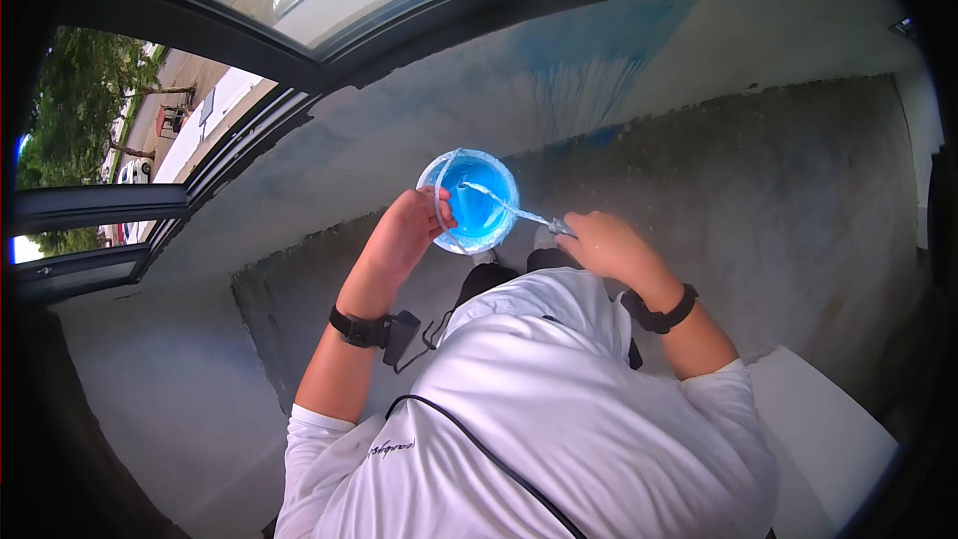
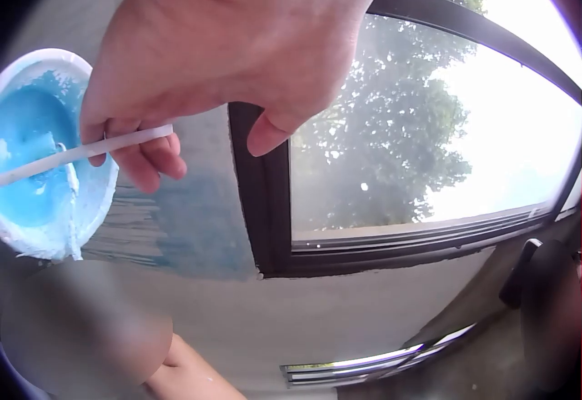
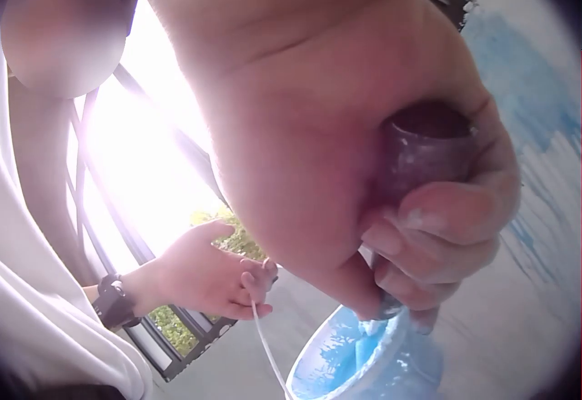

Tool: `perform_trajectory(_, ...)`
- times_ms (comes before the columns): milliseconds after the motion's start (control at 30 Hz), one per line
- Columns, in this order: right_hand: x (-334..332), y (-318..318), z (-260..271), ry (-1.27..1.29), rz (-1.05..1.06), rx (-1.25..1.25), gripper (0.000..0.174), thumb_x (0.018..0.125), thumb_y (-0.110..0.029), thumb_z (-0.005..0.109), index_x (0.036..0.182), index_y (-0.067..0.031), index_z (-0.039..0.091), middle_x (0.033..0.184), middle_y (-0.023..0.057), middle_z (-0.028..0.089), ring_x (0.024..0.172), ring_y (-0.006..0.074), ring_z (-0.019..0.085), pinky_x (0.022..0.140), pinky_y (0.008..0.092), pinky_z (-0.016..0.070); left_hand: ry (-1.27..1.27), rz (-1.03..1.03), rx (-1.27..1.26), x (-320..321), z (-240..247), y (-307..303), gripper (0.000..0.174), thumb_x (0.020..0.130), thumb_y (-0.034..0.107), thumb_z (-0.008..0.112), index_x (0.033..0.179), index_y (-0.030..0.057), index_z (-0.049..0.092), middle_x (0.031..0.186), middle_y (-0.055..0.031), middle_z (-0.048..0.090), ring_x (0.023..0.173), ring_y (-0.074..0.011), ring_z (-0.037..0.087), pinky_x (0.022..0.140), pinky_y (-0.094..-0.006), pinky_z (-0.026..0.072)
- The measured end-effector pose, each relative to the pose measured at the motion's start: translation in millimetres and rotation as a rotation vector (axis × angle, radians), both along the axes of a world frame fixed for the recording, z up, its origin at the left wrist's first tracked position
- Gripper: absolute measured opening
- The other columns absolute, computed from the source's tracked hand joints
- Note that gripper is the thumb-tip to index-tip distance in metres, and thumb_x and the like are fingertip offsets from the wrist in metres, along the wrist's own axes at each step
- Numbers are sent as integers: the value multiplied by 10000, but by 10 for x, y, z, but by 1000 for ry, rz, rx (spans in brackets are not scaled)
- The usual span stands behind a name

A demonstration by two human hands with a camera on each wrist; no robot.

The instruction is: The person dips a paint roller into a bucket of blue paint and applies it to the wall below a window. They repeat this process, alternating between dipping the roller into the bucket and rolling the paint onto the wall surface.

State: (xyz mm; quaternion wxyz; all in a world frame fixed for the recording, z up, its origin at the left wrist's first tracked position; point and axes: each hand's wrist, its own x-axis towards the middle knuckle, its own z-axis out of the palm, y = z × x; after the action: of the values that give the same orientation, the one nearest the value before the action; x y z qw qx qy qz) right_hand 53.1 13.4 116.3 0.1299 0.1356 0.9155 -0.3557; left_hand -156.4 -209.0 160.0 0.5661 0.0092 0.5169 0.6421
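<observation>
A white bucket [image 1: 513, 178] of bright blue paint [image 1: 479, 222] hangs in front of the body. My left hand [image 1: 404, 232] holds its thin white bail handle [image 2: 136, 140], the fingers hooked round it in the left wrist view. In my right hand [image 1: 611, 245] is the dark grip [image 3: 426, 157] of a paint roller, with the fingers wrapped round it. The roller's paint-coated rod [image 1: 511, 206] slants over the bucket rim. Its head [image 2: 38, 149] lies down in the paint, partly hidden.
Beyond the bucket, the pale wall [image 1: 439, 120] carries a blue paint patch [image 1: 589, 65] with drips. Dark-framed windows [image 1: 235, 28] run along the left and top. Grey floor [image 1: 738, 200] spreads right, and a white panel [image 1: 823, 429] stands at lower right. A cable [image 1: 489, 454] crosses the shirt.
</observation>
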Motion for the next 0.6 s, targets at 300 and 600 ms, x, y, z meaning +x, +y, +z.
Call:
perform_trajectory(300, 355, -90, -314, 141, -197, -229, 246, 891, -282, 615, 901, -47, 546, 731, 198, 628, 721, 427, 604, 604, 475, 460, 44, 35, 107, 1, 180, -81, 357, 950, 339, 387, 1081, 42, 534, 916, -18, 564, 899, -147, 541, 923, -317, 403)
perform_trajectory(600, 291, -285, -539, 271, -164, -133, 260, 882, -288, 634, 863, -47, 539, 701, 186, 621, 683, 419, 605, 576, 473, 460, 39, 71, 139, -29, 235, -169, 351, 956, 325, 383, 1068, 36, 547, 905, -27, 581, 882, -148, 555, 918, -325, 412)
